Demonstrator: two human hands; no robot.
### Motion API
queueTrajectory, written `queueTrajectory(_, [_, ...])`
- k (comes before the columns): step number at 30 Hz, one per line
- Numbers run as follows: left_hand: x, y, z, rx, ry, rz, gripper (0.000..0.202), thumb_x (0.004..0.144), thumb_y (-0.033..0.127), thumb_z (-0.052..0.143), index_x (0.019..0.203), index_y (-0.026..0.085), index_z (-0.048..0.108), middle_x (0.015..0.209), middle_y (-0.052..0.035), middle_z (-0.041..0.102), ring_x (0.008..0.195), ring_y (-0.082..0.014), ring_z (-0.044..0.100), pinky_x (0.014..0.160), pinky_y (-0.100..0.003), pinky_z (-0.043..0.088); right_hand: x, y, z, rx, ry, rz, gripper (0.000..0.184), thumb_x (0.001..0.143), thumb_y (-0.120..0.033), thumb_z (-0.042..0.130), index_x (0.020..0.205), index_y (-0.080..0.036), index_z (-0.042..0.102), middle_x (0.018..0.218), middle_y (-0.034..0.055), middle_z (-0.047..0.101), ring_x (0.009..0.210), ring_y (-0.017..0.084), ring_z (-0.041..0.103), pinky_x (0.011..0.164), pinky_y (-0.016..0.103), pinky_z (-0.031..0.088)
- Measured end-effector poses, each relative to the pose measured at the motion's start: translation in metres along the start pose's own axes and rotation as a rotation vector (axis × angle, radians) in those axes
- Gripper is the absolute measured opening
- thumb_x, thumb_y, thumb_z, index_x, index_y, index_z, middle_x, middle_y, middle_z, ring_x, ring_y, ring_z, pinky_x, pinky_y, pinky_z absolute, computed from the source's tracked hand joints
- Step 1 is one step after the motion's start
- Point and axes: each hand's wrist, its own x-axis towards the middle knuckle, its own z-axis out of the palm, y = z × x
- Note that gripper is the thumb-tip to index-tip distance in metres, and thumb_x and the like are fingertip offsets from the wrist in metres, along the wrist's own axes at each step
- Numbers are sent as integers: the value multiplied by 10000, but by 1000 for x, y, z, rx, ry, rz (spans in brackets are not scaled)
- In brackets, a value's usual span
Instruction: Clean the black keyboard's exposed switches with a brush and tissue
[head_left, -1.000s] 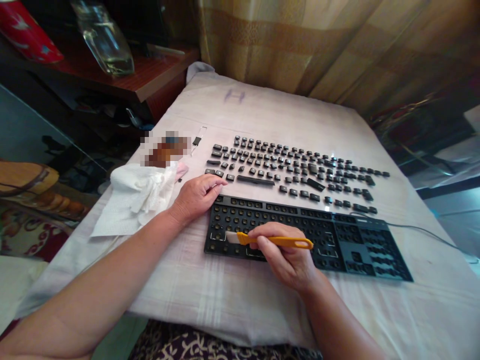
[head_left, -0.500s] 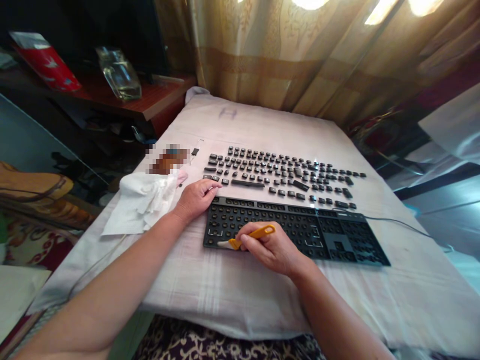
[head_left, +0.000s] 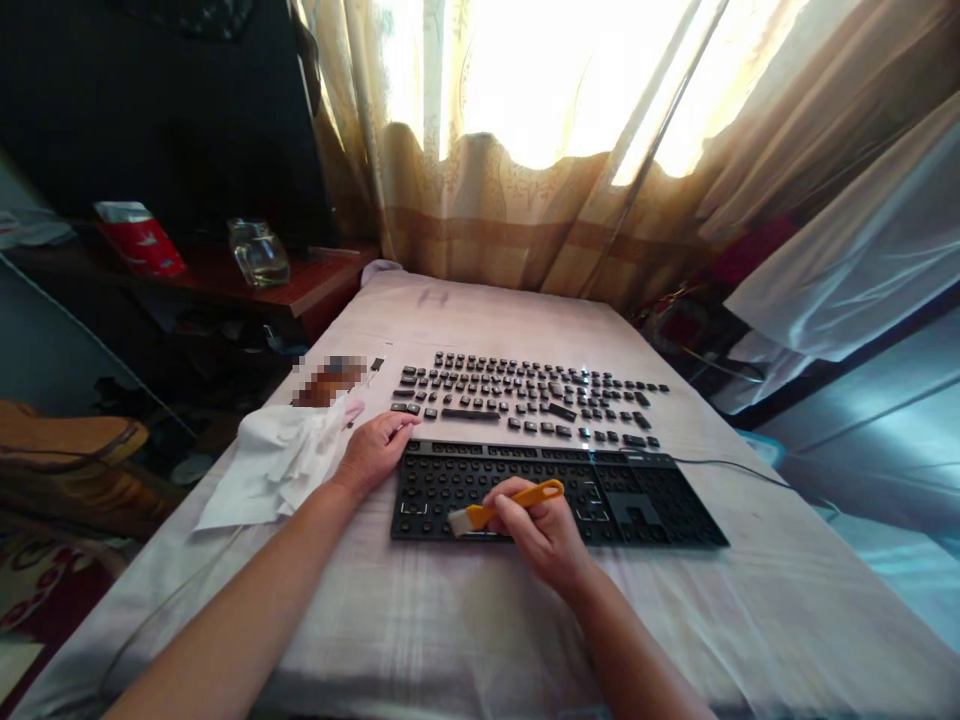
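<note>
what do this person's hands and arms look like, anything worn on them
The left hand and right hand are both ungloved. The left arm and right arm are bare as far as the picture shows them, with no sleeve, watch or bracelet to be seen. Small details, such as thin rings or the fingernails, are too small to tell.

Your keyboard [head_left: 592, 488] lies flat on the pale cloth [head_left: 420, 620], black, its key positions bare, its cable running off the far edge to your right. Your yellow-handled brush [head_left: 478, 516] slants over its left half, light bristles angled down-left.
</note>
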Motion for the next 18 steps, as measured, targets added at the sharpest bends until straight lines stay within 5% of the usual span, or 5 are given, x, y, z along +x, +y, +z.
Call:
queueTrajectory(12, [-12, -2, -4, -18, 57, -32, 328, 850, 394, 484, 965, 250, 755, 1040, -32, 783, 1002, -214, 722, 950, -329, 580, -12, 12, -3, 142, 85, 84, 301, 894, -394, 587, 717, -171, 684, 589, 31, 678, 533, 149, 633, 515, 226, 465])
queueTrajectory(18, [-16, -2, -5, -24, 47, -65, 360, 835, 435, 482, 972, 240, 752, 1052, -44, 783, 1022, -223, 714, 975, -340, 562, -11, 16, -11, 297, 378, 224, 409, 859, -566, 619, 786, -170, 693, 557, 28, 681, 470, 129, 589, 482, 219, 469])
